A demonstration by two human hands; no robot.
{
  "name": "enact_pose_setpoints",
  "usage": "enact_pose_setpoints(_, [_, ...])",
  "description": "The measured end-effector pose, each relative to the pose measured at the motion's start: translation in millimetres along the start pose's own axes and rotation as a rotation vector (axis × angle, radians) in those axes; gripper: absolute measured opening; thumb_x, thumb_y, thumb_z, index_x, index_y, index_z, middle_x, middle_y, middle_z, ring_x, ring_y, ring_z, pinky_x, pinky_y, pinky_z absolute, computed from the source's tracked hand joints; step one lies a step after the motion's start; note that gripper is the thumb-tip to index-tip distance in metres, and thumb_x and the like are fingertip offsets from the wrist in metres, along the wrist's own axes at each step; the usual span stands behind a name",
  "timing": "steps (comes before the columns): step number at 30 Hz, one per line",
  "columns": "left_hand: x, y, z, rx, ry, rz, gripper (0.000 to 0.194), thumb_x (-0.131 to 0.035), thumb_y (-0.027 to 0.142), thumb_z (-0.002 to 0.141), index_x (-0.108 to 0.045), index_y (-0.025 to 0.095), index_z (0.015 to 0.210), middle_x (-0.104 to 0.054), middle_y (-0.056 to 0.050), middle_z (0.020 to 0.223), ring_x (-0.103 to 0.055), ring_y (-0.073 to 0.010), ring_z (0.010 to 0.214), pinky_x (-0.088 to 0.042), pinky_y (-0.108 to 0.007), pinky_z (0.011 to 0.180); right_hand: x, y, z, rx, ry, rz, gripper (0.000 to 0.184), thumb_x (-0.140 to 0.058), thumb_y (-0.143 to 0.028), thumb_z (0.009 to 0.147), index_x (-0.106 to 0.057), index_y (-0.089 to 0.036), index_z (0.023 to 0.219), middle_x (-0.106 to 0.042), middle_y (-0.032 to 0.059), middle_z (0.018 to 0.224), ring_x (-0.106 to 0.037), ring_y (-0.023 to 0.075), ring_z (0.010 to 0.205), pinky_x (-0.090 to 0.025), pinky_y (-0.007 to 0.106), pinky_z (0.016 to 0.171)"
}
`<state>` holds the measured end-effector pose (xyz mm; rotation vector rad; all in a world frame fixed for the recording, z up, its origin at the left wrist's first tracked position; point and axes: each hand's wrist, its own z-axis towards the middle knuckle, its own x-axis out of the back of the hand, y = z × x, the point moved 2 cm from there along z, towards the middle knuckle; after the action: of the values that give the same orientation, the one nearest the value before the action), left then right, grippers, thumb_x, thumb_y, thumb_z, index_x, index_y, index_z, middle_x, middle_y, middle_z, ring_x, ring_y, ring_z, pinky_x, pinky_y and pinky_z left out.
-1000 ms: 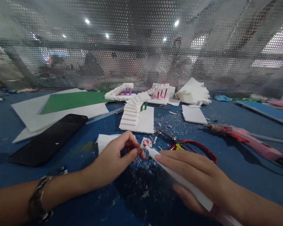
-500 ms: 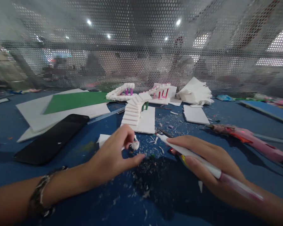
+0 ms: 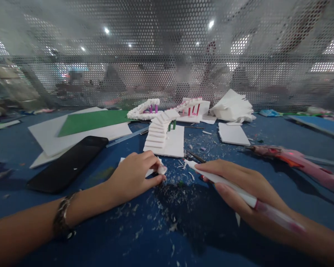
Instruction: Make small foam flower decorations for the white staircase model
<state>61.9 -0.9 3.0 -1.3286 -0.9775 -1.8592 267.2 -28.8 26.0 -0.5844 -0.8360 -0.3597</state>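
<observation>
The pink-tinged white foam piece (image 3: 162,170) lies at about nine o'clock from the tip of the white marker (image 3: 243,195), a small gap between — the left hand (image 3: 136,168) is the nearer, its fingers and thumb curled closed about the piece, low over the table (image 3: 144,230). The right hand (image 3: 245,189) grips the marker like a pen, its long axis running ten to four o'clock.

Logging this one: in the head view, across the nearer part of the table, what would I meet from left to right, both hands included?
Black phone → left hand → small white piece at its tips → right hand, holding a white pen → pink tool.
</observation>
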Motion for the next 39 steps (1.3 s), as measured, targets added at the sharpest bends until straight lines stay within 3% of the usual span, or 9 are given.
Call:
enact_pose_setpoints(3, [-1.6, 2.1, -0.2, -0.057, 0.013, -0.085, 0.017, -0.045, 0.027, 0.078, -0.059, 0.019, 0.076, -0.057, -0.002, 0.081, -0.052, -0.0160, 0.071, -0.033, -0.029, 0.066, 0.4, -0.4, 0.4, -0.005, -0.020, -0.019, 0.030, -0.038, -0.015, 0.078, -0.054, -0.020, 0.102, -0.064, 0.0040, 0.097, -0.060, 0.0148, 0.087, -0.049, 0.025, 0.074])
enact_pose_setpoints(10, [-6.5, 7.3, 3.9, -0.030, -0.004, -0.149, 0.042, -0.049, 0.053, 0.071, -0.056, 0.017, 0.092, -0.058, -0.005, 0.084, -0.052, -0.0195, 0.072, -0.037, -0.030, 0.063, 2.1, -1.0, 1.0, -0.015, -0.026, 0.051, 0.029, -0.037, -0.014, 0.079, -0.054, -0.018, 0.102, -0.064, 0.0038, 0.097, -0.059, 0.0130, 0.087, -0.048, 0.024, 0.075])
enact_pose_setpoints(15, [-8.4, 8.5, 15.7, -0.043, 0.009, -0.211, 0.040, -0.054, 0.038, 0.074, -0.050, 0.015, 0.106, -0.058, -0.004, 0.084, -0.049, -0.0143, 0.061, -0.036, -0.027, 0.059, 5.3, -2.7, 0.7, -0.011, -0.024, 0.045, 0.027, -0.038, -0.013, 0.079, -0.055, -0.017, 0.100, -0.064, 0.0032, 0.095, -0.059, 0.0107, 0.085, -0.047, 0.021, 0.075])
enact_pose_setpoints(19, [-7.6, 8.1, 22.4, -0.141, -0.051, -0.255, 0.018, -0.049, 0.025, 0.078, -0.059, 0.015, 0.091, -0.055, -0.003, 0.076, -0.049, -0.0126, 0.061, -0.037, -0.024, 0.058, 6.1, -1.3, -1.5, -0.020, -0.004, 0.062, 0.028, -0.038, -0.013, 0.080, -0.054, -0.019, 0.101, -0.063, 0.0025, 0.097, -0.058, 0.0107, 0.087, -0.047, 0.021, 0.076])
enact_pose_setpoints(23, [-2.6, 7.9, 22.3, -0.172, -0.068, -0.298, 0.014, -0.050, 0.023, 0.077, -0.061, 0.016, 0.082, -0.052, -0.002, 0.075, -0.049, -0.0115, 0.064, -0.038, -0.021, 0.058, 7.3, 2.4, -0.7, -0.050, 0.008, 0.014, 0.028, -0.038, -0.016, 0.079, -0.055, -0.019, 0.102, -0.063, 0.0038, 0.097, -0.059, 0.0136, 0.086, -0.049, 0.025, 0.074])
enact_pose_setpoints(31, [-10.6, -2.0, 16.4, 0.132, -0.085, -0.942, 0.014, -0.054, 0.027, 0.074, -0.055, 0.015, 0.082, -0.057, 0.001, 0.074, -0.053, -0.0112, 0.068, -0.041, -0.022, 0.063, 4.3, 1.9, 2.4, -0.040, -0.001, 0.028, 0.028, -0.038, -0.014, 0.079, -0.055, -0.019, 0.101, -0.064, 0.0033, 0.095, -0.060, 0.0123, 0.084, -0.049, 0.022, 0.072])
enact_pose_setpoints(39, [-16.2, -3.7, 14.0, 0.199, -0.176, -1.371, 0.008, -0.060, 0.015, 0.070, -0.054, 0.014, 0.075, -0.062, 0.002, 0.071, -0.057, -0.0090, 0.069, -0.042, -0.019, 0.066, 3.2, 2.6, -2.3, 0.056, -0.158, 0.083, 0.036, -0.043, -0.014, 0.075, -0.045, -0.023, 0.110, -0.060, 0.0005, 0.102, -0.058, 0.0117, 0.091, -0.047, 0.017, 0.076])
